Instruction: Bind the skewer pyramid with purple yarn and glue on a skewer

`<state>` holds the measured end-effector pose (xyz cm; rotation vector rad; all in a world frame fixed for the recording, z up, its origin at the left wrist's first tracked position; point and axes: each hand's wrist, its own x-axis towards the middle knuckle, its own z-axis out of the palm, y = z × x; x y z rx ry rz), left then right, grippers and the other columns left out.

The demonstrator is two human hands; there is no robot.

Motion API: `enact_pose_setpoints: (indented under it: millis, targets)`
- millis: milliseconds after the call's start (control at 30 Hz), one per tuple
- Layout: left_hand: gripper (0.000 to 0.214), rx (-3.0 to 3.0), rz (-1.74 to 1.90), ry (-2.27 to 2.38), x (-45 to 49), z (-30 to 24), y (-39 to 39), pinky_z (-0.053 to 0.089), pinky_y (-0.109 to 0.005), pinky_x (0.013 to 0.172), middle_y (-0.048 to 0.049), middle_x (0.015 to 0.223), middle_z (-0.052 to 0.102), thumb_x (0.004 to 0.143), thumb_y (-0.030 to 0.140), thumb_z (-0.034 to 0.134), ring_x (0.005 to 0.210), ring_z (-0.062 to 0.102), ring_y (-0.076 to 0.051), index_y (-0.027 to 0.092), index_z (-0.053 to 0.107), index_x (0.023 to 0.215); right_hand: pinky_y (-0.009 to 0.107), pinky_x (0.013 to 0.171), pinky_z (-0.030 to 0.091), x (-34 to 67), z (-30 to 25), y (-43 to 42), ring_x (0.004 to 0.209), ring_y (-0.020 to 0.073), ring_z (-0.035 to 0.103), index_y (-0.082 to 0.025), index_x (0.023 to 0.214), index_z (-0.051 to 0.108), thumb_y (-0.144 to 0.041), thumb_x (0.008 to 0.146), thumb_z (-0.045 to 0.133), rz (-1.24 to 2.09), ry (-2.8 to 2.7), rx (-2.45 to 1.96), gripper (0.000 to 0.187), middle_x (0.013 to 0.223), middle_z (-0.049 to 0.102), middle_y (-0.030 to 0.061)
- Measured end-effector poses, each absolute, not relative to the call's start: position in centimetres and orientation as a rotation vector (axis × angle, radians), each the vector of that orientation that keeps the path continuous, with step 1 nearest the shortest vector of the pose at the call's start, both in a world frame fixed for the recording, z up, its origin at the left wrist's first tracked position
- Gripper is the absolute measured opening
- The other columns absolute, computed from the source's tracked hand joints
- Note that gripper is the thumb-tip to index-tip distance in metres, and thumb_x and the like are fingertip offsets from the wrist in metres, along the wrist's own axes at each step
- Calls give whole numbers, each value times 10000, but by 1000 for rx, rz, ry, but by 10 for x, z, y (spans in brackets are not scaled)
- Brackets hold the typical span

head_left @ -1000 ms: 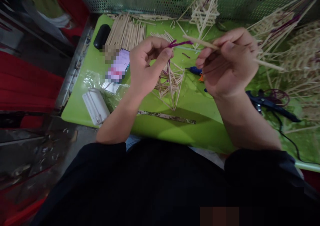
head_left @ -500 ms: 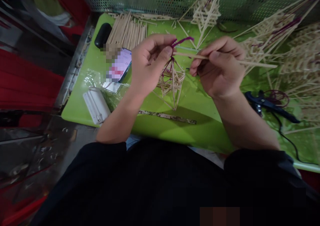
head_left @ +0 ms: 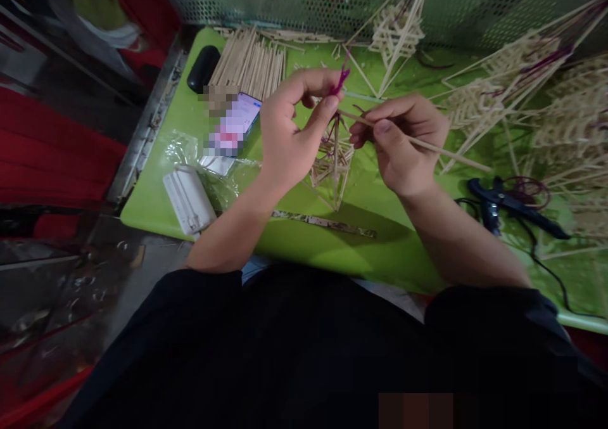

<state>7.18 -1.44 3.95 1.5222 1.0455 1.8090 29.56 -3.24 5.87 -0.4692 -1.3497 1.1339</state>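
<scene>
Thumb and fingers of my left hand (head_left: 299, 121) are closed on purple cord (head_left: 341, 82), whose loose end sticks up above them. Under that pinch, a small lattice of thin wooden sticks (head_left: 336, 163) shows, its tip pointing down at the table; whether it hangs or rests there I cannot tell. My right hand (head_left: 403, 137) grips a thin wooden stick (head_left: 451, 154) between thumb and fingers. The stick slants from lower right up to the left, its left end close to my left fingertips. Part of the cord by the right fingers is hidden.
On the green table (head_left: 156, 188) lie a bundle of sticks (head_left: 249, 61), a black case (head_left: 203, 68), a phone (head_left: 240, 121), a white power bank (head_left: 189, 199) and a patterned strip (head_left: 327, 223). Dark-handled pliers (head_left: 515, 207) and several stick lattices (head_left: 565, 112) crowd the right side.
The right hand has moved left and slightly down, closer to the left hand, and the stick now tilts more steeply. The cord's loose end points up instead of rightward.
</scene>
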Motion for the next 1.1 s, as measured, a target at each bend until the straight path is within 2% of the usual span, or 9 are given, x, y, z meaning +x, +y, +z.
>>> enact_pose_setpoints:
  millis: [100, 233, 333, 467, 600, 667, 833, 967, 1100]
  targets:
    - [575, 1546, 1915, 1094, 79, 35, -20, 705, -627, 1195, -75, 1107, 793, 1067, 841, 944, 1269, 844, -378, 315, 820, 1265, 305, 743, 729, 290, 53, -37, 770, 152, 829, -363, 1123, 942, -558, 1123, 983, 1071, -1345, -455, 199, 920, 884, -37]
    - [613, 1656, 2015, 1057, 87, 12, -12, 712, -530, 1073, -72, 1185, 793, 1126, 909, 817, 1123, 835, -304, 350, 794, 1377, 303, 779, 746, 279, 43, -48, 820, 157, 856, -373, 1146, 926, -600, 1126, 975, 982, -1263, -489, 234, 924, 859, -46]
    - [535, 1619, 2098, 1016, 95, 1, -10, 696, -498, 984, -72, 1183, 797, 1126, 886, 824, 1045, 790, -295, 405, 786, 1358, 321, 815, 762, 270, 37, -61, 834, 167, 863, -379, 1141, 911, -610, 1118, 972, 945, -1190, -542, 240, 942, 846, -44]
    - [541, 1445, 2049, 967, 110, 15, -29, 676, -516, 1059, -74, 1188, 770, 1070, 881, 902, 1174, 804, -329, 391, 790, 1269, 388, 984, 784, 260, 39, -78, 1007, 206, 893, -395, 1140, 882, -557, 1139, 942, 1008, -1073, -676, 172, 1034, 842, -30]
    - [340, 1366, 2093, 863, 121, 36, -50, 679, -477, 964, -52, 1168, 819, 1140, 676, 952, 1059, 806, -270, 395, 809, 1268, 392, 1047, 769, 256, 46, -83, 1071, 208, 892, -397, 1133, 867, -483, 1130, 935, 1113, -989, -622, 110, 1040, 837, -29]
    - [290, 1355, 2052, 864, 120, 39, -53, 669, -451, 888, -45, 1124, 827, 1145, 611, 973, 981, 792, -244, 387, 817, 1243, 402, 1041, 777, 256, 49, -83, 1042, 214, 890, -389, 1121, 853, -492, 1111, 939, 1164, -950, -634, 135, 1034, 854, -27]
    - [499, 1328, 1933, 892, 103, 36, -39, 662, -414, 784, -32, 1034, 791, 1022, 776, 1030, 898, 776, -230, 344, 822, 1158, 347, 946, 780, 258, 49, -81, 979, 195, 877, -375, 1110, 839, -553, 1097, 945, 1294, -885, -696, 207, 1072, 899, -27]
    - [583, 1318, 1818, 921, 87, 32, -20, 726, -440, 835, -47, 1002, 800, 862, 828, 1110, 941, 824, -278, 340, 857, 1055, 277, 844, 757, 263, 48, -72, 918, 169, 852, -367, 1082, 870, -617, 1073, 962, 1405, -850, -633, 267, 1050, 905, -27]
    - [587, 1320, 1772, 863, 75, 28, -4, 781, -510, 963, -54, 1048, 828, 785, 809, 1164, 1050, 880, -324, 365, 892, 1055, 304, 798, 770, 271, 47, -59, 926, 206, 841, -362, 1047, 862, -723, 1008, 987, 1525, -842, -689, 385, 1058, 908, 0]
